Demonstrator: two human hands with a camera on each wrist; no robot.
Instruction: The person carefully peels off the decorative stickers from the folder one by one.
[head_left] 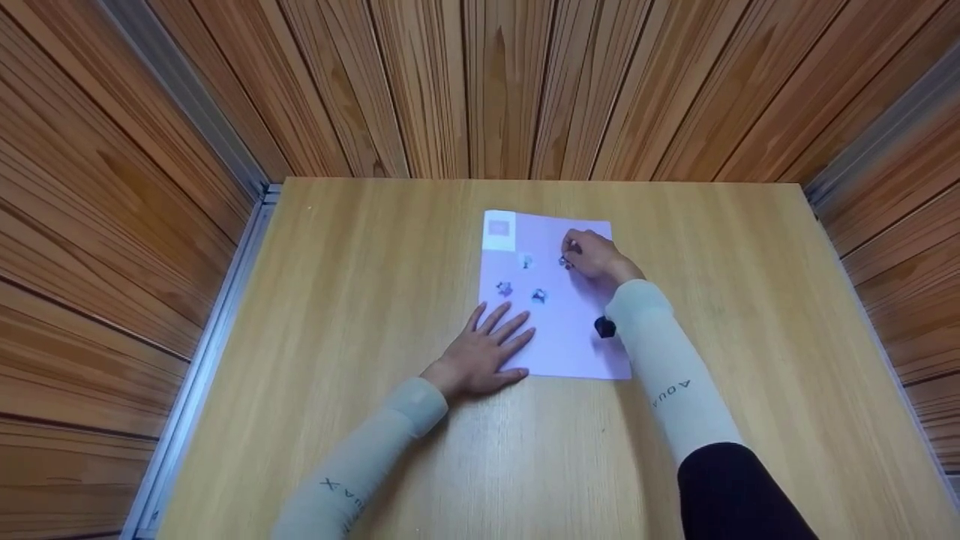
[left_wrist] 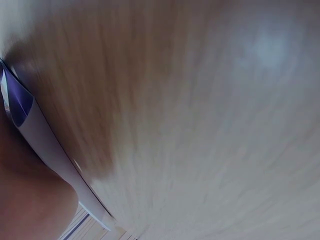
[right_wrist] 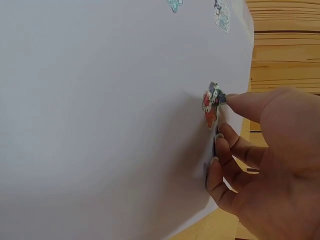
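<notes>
A lilac sheet or booklet (head_left: 574, 337) lies on the table. My left hand (head_left: 487, 352) rests on its lower left part, palm down with fingers spread. Near its upper right, my right hand (head_left: 592, 255) pinches a small sticker (right_wrist: 210, 106) with red, white and dark figures, the thumb at its edge. The sticker is close over the page, and the other fingertips are curled near the paper. Three small stickers are on the page: an upper one (head_left: 526, 262), a left one (head_left: 504, 288) and a lower one (head_left: 539, 296).
A white square with a pale pink patch (head_left: 498, 228) marks the sheet's top left corner. The wooden tabletop (head_left: 352, 285) runs back to a wood-plank wall (head_left: 499, 90). Metal rails edge the left side (head_left: 202, 360). A small black device (head_left: 604, 327) sits at my right wrist.
</notes>
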